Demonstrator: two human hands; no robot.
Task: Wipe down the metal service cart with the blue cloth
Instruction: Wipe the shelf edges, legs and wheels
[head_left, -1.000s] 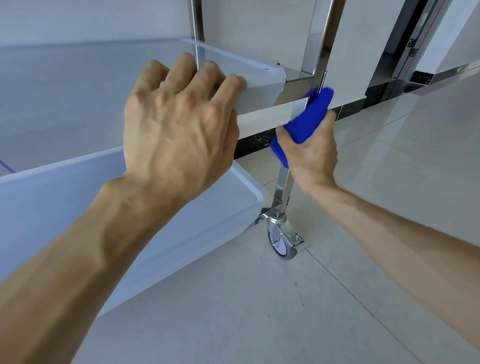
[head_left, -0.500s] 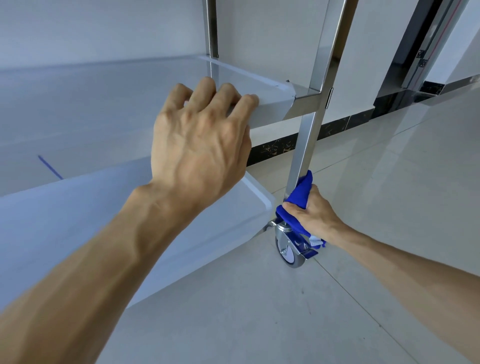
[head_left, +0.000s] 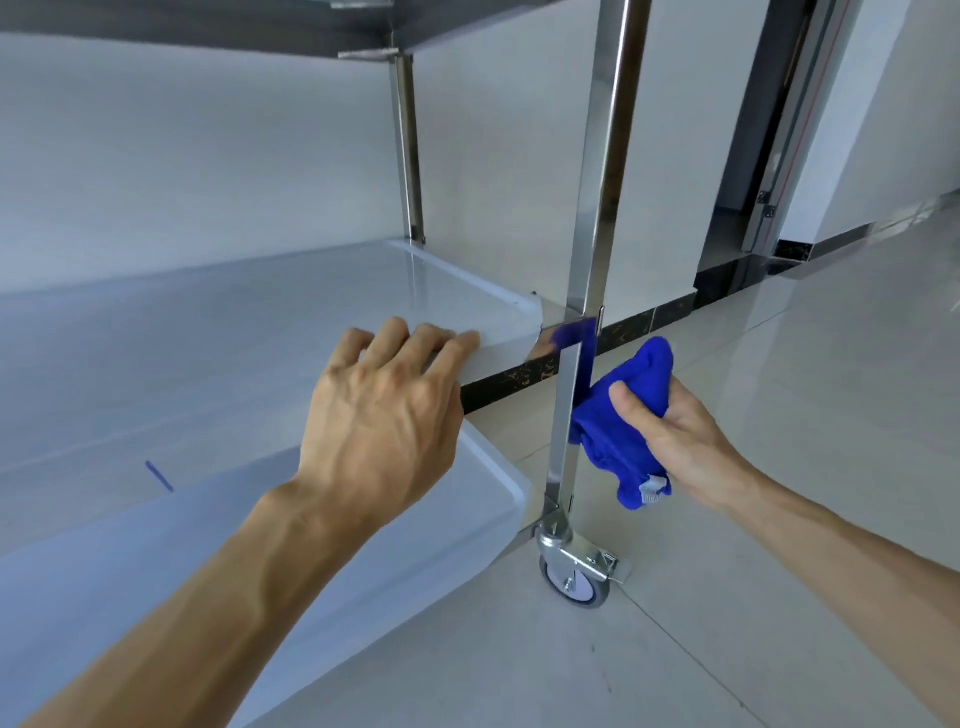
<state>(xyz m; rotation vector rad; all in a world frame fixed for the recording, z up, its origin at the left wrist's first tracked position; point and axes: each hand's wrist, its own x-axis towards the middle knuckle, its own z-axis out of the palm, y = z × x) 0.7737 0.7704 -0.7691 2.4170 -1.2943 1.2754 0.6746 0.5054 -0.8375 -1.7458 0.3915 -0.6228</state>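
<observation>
The right hand (head_left: 675, 441) has raised the blue cloth (head_left: 618, 415) up the leg (head_left: 566, 405).

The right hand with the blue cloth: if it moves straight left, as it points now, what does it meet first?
Most likely the upright leg of the cart: the blue cloth in the right hand already lies against it.
</observation>
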